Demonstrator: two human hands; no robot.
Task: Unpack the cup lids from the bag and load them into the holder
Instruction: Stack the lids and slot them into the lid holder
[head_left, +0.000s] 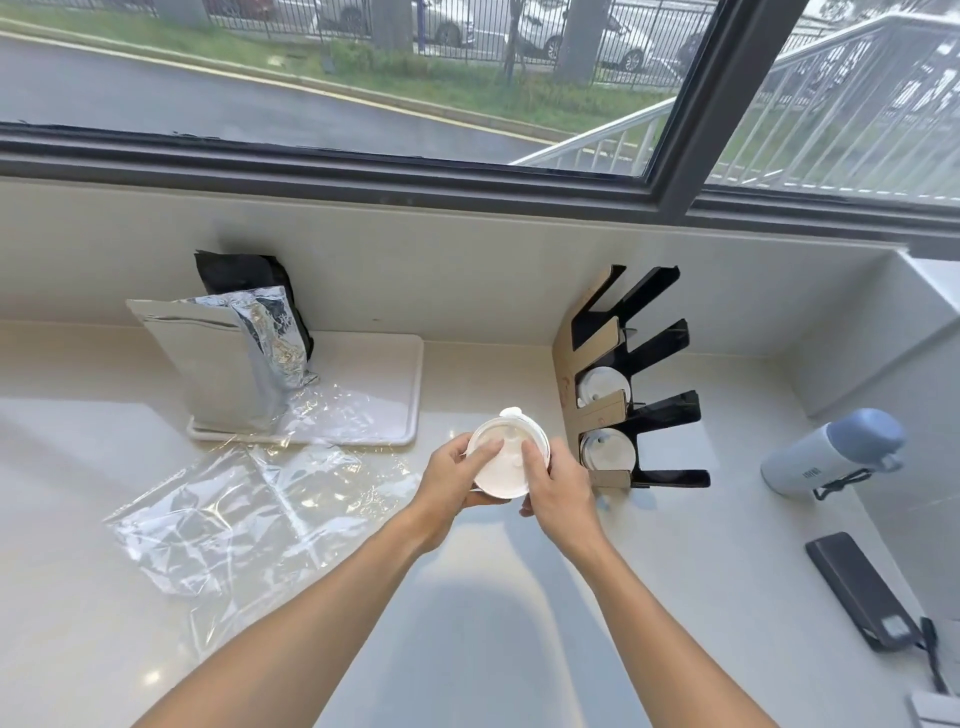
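A stack of white cup lids (505, 457) is held between both hands above the counter's middle. My left hand (451, 480) grips its left side and my right hand (558, 483) its right side, fingers on the top lid. Just to the right stands the black lid holder (649, 384) with slanted slots and a cardboard side. White lids (602, 387) sit in its middle slot and more lids (609, 451) in its lowest one. An empty clear plastic bag (244, 514) lies flat and crumpled on the counter to the left.
A white tray (395, 384) at the back left carries a silver foil pouch (223, 364) and a black pouch (244, 275). A blue-capped bottle (831, 452) lies at the right. A black device with a cable (862, 590) rests near the right edge. A window sill runs behind.
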